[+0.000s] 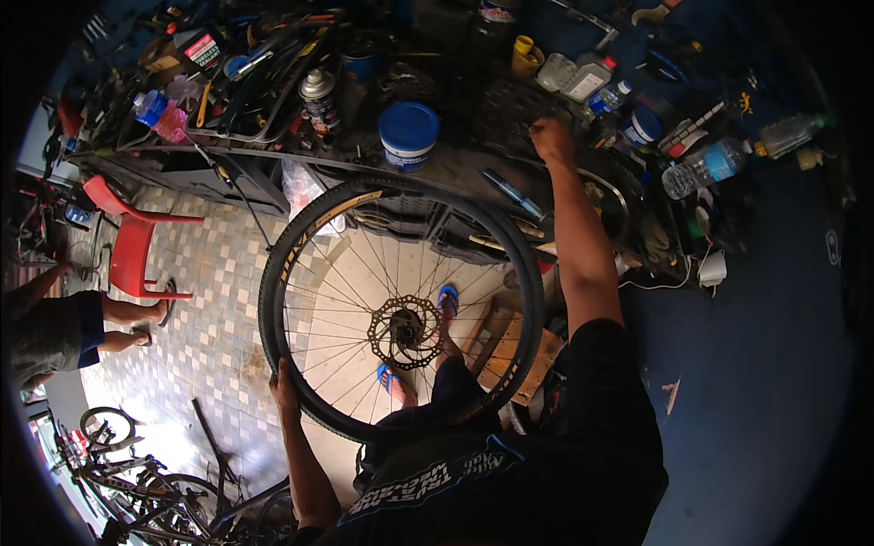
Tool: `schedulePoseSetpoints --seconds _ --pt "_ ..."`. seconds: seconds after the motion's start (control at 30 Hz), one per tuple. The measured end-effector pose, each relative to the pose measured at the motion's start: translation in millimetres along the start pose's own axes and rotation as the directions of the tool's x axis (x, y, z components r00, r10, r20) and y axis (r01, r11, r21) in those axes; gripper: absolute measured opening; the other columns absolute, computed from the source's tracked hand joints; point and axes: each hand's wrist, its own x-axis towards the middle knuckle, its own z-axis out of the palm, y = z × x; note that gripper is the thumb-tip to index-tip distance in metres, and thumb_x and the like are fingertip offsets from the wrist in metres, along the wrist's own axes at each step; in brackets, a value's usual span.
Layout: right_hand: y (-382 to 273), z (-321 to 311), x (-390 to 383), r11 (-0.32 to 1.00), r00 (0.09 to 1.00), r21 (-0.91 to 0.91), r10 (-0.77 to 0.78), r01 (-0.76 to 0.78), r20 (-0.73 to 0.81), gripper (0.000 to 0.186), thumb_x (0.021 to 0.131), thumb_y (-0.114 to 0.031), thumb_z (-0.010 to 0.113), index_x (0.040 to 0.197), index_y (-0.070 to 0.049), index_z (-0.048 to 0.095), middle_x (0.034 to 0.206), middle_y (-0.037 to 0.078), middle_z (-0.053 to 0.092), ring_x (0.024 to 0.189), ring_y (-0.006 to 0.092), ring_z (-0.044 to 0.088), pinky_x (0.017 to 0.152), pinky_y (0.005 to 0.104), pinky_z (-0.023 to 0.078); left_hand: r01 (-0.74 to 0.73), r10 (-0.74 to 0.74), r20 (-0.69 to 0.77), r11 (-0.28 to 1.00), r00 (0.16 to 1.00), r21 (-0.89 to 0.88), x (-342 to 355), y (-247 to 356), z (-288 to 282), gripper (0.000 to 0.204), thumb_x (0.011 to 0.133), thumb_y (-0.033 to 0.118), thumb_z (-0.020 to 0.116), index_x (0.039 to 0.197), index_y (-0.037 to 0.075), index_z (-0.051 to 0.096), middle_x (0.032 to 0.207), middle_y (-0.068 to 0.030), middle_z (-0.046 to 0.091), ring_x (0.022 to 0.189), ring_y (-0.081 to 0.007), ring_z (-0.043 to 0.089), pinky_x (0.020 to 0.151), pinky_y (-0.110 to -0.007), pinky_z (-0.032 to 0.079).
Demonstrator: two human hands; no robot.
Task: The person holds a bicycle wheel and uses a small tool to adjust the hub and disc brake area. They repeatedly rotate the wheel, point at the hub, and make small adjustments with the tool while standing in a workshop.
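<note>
A bicycle wheel (277, 287) with a black tyre and a disc rotor (406, 338) at its hub is held upright-facing beneath me, against my body. My left hand (284, 387) grips its tyre at the left side. My right hand (552, 136) reaches past the wheel to the cluttered workbench (446, 164), fingers curled over a dark area whose contents I cannot make out. Near that hand are plastic bottles (583, 80), a blue-lidded tub (643, 124) and a blue tool (512, 191). A larger blue tub (410, 135) and a spray can (319, 100) stand farther left on the bench.
At the left, another person (50, 332) is beside a red chair (135, 255). Bicycles (155, 491) lie or stand at the lower left on the tiled floor (191, 300). A wooden crate (519, 364) is near my feet, and a blue wall or surface (746, 391) fills the right.
</note>
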Motion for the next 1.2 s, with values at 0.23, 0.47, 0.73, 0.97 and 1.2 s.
schedulePoseSetpoints --seconds 0.23,0.47,0.73,0.97,1.2 --pt "-8.6 2.1 5.0 0.998 0.998 -0.017 0.060 -0.059 0.015 0.031 0.090 -0.041 0.072 0.108 -0.016 0.077 0.111 0.012 0.074 0.109 0.0340 0.068 0.091 0.0474 0.053 -0.019 0.019 -0.042 1.000 0.999 -0.002 8.5 -10.2 -3.5 0.101 0.083 0.073 0.066 0.137 -0.011 0.051 0.125 -0.0225 0.060 0.110 -0.0311 0.057 0.097 -0.040 0.047" --pt "-26.0 -4.5 8.5 0.993 0.987 -0.045 0.117 -0.113 0.106 0.036 0.087 -0.042 0.074 0.107 -0.012 0.076 0.114 0.016 0.073 0.111 0.0362 0.067 0.092 0.0484 0.053 0.008 -0.008 -0.012 1.000 1.000 -0.020 4.9 -7.8 -7.4 0.095 0.086 0.070 0.065 0.135 -0.010 0.054 0.126 -0.0232 0.060 0.111 -0.0319 0.057 0.098 -0.040 0.046" --pt "-41.0 -29.9 -68.3 0.860 0.940 0.385 -0.278 0.335 -0.197 0.028 0.081 -0.026 0.074 0.099 -0.004 0.070 0.097 0.014 0.074 0.094 0.0289 0.072 0.082 0.0371 0.055 -0.130 0.130 0.009 0.990 0.991 0.056 -3.8 9.2 -5.1 0.085 0.091 0.066 0.062 0.126 -0.011 0.061 0.115 -0.0230 0.066 0.104 -0.0326 0.061 0.094 -0.041 0.048" --pt "-101.0 -13.5 -304.3 0.608 0.748 0.543 -0.662 0.579 -0.056 0.014 0.083 -0.014 0.075 0.091 -0.009 0.065 0.091 0.007 0.066 0.083 0.0239 0.069 0.072 0.0359 0.055 -0.178 0.178 -0.025 0.984 0.984 0.005 -18.0 20.4 3.7 0.085 0.089 0.066 0.064 0.124 -0.011 0.062 0.110 -0.0213 0.068 0.101 -0.0301 0.062 0.092 -0.040 0.048" --pt "-84.3 49.7 -398.5 0.616 0.601 0.268 -0.786 0.741 0.146 0.015 0.088 -0.021 0.071 0.095 -0.012 0.061 0.093 0.003 0.063 0.077 0.0248 0.067 0.066 0.0374 0.057 -0.221 0.221 -0.014 0.975 0.975 -0.007 -8.8 13.2 -1.2 0.083 0.089 0.066 0.063 0.121 -0.010 0.064 0.103 -0.0227 0.069 0.096 -0.0321 0.065 0.086 -0.041 0.050"
